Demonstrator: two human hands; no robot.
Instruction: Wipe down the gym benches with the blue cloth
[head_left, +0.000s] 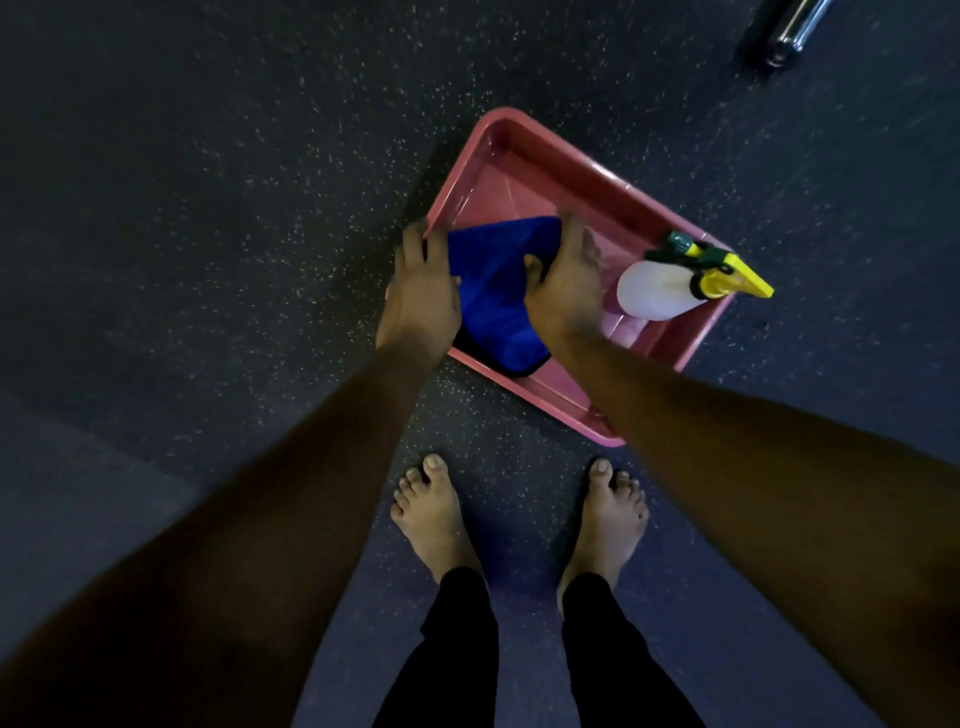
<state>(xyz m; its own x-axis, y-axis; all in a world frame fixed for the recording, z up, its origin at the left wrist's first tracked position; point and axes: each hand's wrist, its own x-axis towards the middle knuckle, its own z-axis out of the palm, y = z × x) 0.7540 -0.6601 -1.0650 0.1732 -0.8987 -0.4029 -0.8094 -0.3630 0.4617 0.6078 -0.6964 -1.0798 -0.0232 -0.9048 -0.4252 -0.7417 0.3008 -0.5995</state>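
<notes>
The blue cloth (493, 296) hangs stretched between my two hands over the left part of a pink tray (561, 161) on the floor. My left hand (421, 291) holds the cloth's left edge, fingers pointing away over the tray's rim. My right hand (563, 280) grips the right edge, with the thumb tucked under the fabric. The cloth's lower end droops across the tray's near rim. No gym bench is in view.
A white spray bottle (660, 288) with a yellow and green nozzle lies in the tray's right corner. My bare feet (431, 514) stand on dark speckled rubber flooring just in front of the tray. A shiny metal bar end (779, 36) lies at the top right.
</notes>
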